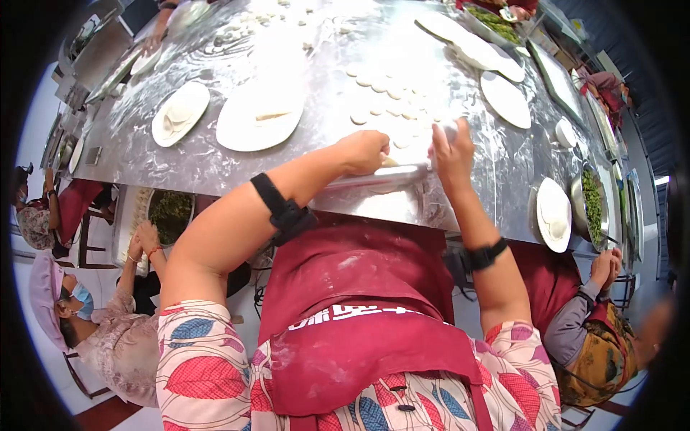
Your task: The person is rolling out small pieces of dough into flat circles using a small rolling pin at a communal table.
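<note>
Both hands press a rolling pin (392, 174) on the table (215, 161). The left hand (364, 152) is curled over its 9 o'clock end, the right hand (451, 149) spread on the 3 o'clock end. Dough pieces (388, 100) lie toward 12 o'clock.

We see white characters printed across the chest of the red apron (359, 337), seen upside down and partly folded; we cannot read them. Nothing else carries writing.

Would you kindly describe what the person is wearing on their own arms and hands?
Both hands, left hand and right hand, are bare, without gloves. Each forearm carries a black strap: a wide band on the left, a watch-like band on the right. Short floral sleeves in red, blue and cream cover the upper arms.
</note>
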`<state>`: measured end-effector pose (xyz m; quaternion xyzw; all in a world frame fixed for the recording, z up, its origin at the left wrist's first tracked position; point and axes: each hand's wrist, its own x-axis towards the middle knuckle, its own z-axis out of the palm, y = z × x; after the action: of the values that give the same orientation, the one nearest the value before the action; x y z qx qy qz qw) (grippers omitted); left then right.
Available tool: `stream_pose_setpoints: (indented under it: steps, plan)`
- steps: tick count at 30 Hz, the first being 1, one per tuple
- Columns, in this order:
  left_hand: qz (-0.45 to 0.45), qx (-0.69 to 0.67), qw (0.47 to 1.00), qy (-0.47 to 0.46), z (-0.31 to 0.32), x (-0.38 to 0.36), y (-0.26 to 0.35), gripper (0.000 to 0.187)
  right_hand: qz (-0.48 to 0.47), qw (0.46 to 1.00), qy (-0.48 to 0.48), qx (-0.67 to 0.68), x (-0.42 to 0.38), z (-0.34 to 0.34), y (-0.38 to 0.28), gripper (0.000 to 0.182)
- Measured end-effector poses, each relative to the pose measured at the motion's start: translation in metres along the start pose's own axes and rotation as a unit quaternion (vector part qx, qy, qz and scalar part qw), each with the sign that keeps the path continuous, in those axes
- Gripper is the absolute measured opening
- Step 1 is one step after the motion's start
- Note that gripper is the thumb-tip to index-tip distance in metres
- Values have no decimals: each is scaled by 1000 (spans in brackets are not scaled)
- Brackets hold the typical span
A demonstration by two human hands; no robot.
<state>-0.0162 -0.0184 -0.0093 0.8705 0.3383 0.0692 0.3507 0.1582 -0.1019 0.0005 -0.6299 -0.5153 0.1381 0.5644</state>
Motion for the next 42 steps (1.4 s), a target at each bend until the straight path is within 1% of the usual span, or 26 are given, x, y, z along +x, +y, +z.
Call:
stream_pose_setpoints:
  steps: [2,5,6,9,10,12,13,14,15,16,21,22,23,24,26,27,28,29,30,32,34,35,36,38,41,42]
  plan:
    - [-13,7,1000,-14,2,7,3,18,11,1000,-16,12,11,6,1,19]
    - [3,26,999,-40,-1,-1,12,18,5,999,-5,34,-17,-13,8,18]
    - [-4,14,999,-39,0,-1,9,17,26,999,-13,35,-34,-24,0,16]
    - [-16,-37,999,-19,1,-7,-2,16,25,996,-8,81,-74,-38,0,14]
    - [-29,-54,998,-35,1,-8,-5,16,20,995,-6,93,-78,-38,1,15]
    - [-53,-84,992,-75,-1,-10,-5,16,20,998,-2,62,-55,-27,1,17]
    - [-34,-53,997,-51,1,-8,-4,16,16,999,1,47,-34,-20,2,18]
    - [-14,-21,999,-25,3,-4,-5,16,-72,996,2,-49,-15,-11,19,18]
    - [6,9,1000,1,4,-2,-1,16,-29,999,-7,-14,-1,-3,12,18]
    - [-2,11,1000,-11,4,0,2,17,14,1000,-18,21,5,3,3,17]
    - [-23,8,998,-58,-1,-2,4,19,17,1000,-17,7,-43,-29,-5,16]
    - [-27,10,998,-62,-1,-3,0,19,20,999,-21,26,-60,-36,2,14]
    - [-27,-22,999,-19,4,-4,-9,19,25,996,-18,80,-72,-38,0,14]
    - [-46,-51,997,-34,-1,-9,-8,19,31,990,-12,135,-79,-38,-1,13]
    - [-80,-103,989,-70,-7,-18,0,19,35,997,-8,62,-61,-31,-3,14]
    - [-55,-71,995,-52,-4,-16,-2,19,35,999,-4,25,-43,-26,-2,14]
    - [-29,-40,998,-31,0,-11,-7,20,-26,1000,13,-3,-23,-14,9,17]
    - [-3,-8,1000,-7,1,-9,-9,20,-15,999,11,26,-7,-3,11,20]
    - [-19,-4,1000,-12,1,-9,-6,21,0,1000,8,29,4,5,5,22]
    - [-53,6,999,-12,-3,-7,1,23,-24,999,20,8,6,6,4,22]
    - [-47,-16,999,3,8,-8,-7,26,-44,998,41,-16,-14,-7,13,20]
    - [-26,21,999,-6,7,-14,-4,25,-83,996,25,-36,-28,-20,17,18]
    - [-12,4,1000,-7,3,-23,1,26,-123,991,11,-56,-43,-29,19,16]
    - [-37,-55,998,-17,-2,-32,2,27,22,996,5,85,-71,-34,-5,14]
    - [-65,-125,990,-6,-39,-53,2,26,17,989,1,144,-82,-35,-1,15]
    - [-56,-145,988,20,-51,-54,-19,27,18,990,2,136,-80,-33,-1,16]
